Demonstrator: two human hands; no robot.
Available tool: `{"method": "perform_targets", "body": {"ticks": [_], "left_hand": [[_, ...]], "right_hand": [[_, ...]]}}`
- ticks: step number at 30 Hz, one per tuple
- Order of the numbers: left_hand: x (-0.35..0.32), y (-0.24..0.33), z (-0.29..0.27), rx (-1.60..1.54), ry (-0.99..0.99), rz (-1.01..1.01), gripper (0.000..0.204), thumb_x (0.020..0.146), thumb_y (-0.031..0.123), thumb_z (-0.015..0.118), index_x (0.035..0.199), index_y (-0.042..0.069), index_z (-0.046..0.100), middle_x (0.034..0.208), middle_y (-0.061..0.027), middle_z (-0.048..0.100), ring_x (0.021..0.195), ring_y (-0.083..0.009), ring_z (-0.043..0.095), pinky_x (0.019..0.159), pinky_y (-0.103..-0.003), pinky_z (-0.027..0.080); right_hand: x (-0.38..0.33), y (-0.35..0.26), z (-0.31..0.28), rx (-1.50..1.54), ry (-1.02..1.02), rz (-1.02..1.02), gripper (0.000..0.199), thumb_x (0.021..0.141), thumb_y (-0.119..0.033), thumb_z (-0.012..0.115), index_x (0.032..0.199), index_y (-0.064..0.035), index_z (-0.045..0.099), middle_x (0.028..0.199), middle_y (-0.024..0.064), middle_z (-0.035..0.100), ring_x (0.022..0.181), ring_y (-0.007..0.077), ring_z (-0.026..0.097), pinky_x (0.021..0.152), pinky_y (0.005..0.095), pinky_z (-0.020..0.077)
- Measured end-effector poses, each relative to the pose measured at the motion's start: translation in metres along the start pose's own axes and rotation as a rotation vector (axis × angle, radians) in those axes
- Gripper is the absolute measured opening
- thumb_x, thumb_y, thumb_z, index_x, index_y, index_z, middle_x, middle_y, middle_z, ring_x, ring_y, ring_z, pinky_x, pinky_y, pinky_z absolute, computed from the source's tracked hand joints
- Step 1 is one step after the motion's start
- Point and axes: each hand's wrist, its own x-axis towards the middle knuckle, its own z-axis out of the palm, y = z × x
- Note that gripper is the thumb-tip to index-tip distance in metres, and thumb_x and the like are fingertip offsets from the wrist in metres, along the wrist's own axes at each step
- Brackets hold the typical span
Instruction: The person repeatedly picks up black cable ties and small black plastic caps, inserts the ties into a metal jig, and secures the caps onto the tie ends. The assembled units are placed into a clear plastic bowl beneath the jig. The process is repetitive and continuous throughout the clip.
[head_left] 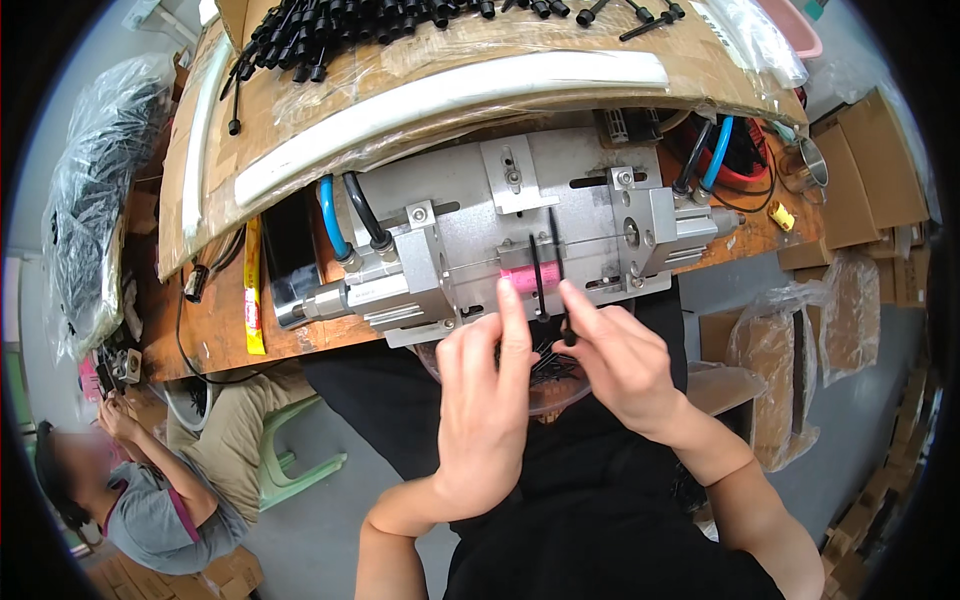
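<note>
A metal fixture (470,228) with a pneumatic cylinder at each side sits on the wooden bench in front of me. At its middle is a pink block (530,277). One thin black rod (537,262) stands across this block, its lower end towards me. My left hand (485,400) has its index finger stretched out to the block's left end, and nothing shows in its grasp. My right hand (630,365) pinches a second black rod (555,235) by its thicker near end, just right of the first. Below the fixture, a clear bowl (560,400) of black parts is partly hidden by my hands.
A cardboard sheet (400,85) above the fixture carries a pile of black capped stems (320,35). Blue hoses (327,215) rise from the cylinders. A yellow strip (254,290) lies at left. Another person (165,480) works at far left; cartons (870,170) stand right.
</note>
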Motion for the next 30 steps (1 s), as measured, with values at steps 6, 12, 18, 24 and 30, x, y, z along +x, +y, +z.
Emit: {"method": "perform_targets", "body": {"ticks": [6, 12, 18, 24, 30], "left_hand": [[-0.011, -0.008, -0.004, 0.037, 0.011, -0.044, 0.076, 0.071, -0.01, 0.071, 0.142, -0.003, 0.045, 0.111, -0.0133, 0.054, 0.101, -0.0297, 0.051, 0.083, -0.038, 0.047], [0.001, -0.013, -0.012, 0.019, 0.019, -0.023, 0.074, 0.071, -0.01, 0.071, 0.141, -0.003, 0.046, 0.106, -0.013, 0.055, 0.097, -0.0291, 0.051, 0.084, -0.038, 0.046], [0.105, -0.023, -0.054, 0.076, 0.26, 0.245, 0.048, 0.08, -0.008, 0.062, 0.125, 0.009, 0.063, 0.094, -0.0114, 0.057, 0.092, -0.0285, 0.053, 0.083, -0.037, 0.044], [0.263, -0.064, -0.046, 0.315, 0.161, 0.475, 0.025, 0.078, 0.006, 0.073, 0.102, 0.003, 0.067, 0.093, -0.0144, 0.064, 0.092, -0.0331, 0.058, 0.085, -0.04, 0.047], [0.254, -0.067, -0.054, 0.245, 0.046, 0.528, 0.025, 0.074, 0.002, 0.074, 0.098, 0.002, 0.067, 0.081, -0.0105, 0.062, 0.083, -0.0275, 0.059, 0.078, -0.039, 0.048]], "right_hand": [[0.002, 0.0, 0.016, 0.001, -0.093, 0.022, 0.065, 0.074, 0.007, 0.071, 0.135, 0.0083, 0.049, 0.069, 0.0086, 0.047, 0.064, 0.0222, 0.049, 0.062, 0.0351, 0.0463], [0.008, -0.005, 0.009, -0.027, -0.16, 0.038, 0.064, 0.076, 0.0, 0.072, 0.135, 0.0085, 0.049, 0.074, 0.0104, 0.051, 0.067, 0.0242, 0.052, 0.065, 0.0357, 0.0466], [0.081, 0.008, -0.052, -0.259, 0.053, -0.228, 0.048, 0.075, 0.003, 0.07, 0.122, 0.0038, 0.06, 0.08, 0.0089, 0.058, 0.07, 0.0254, 0.055, 0.065, 0.0381, 0.0484], [0.25, 0.114, -0.086, -0.658, 0.198, -0.38, 0.017, 0.083, 0.005, 0.059, 0.099, 0.0025, 0.066, 0.091, 0.0166, 0.067, 0.084, 0.0318, 0.065, 0.073, 0.038, 0.052], [0.29, 0.157, -0.096, -0.428, -0.267, -0.307, 0.016, 0.08, 0.006, 0.063, 0.095, 0.0037, 0.068, 0.088, 0.0161, 0.069, 0.083, 0.0274, 0.068, 0.073, 0.0345, 0.0545]]}}
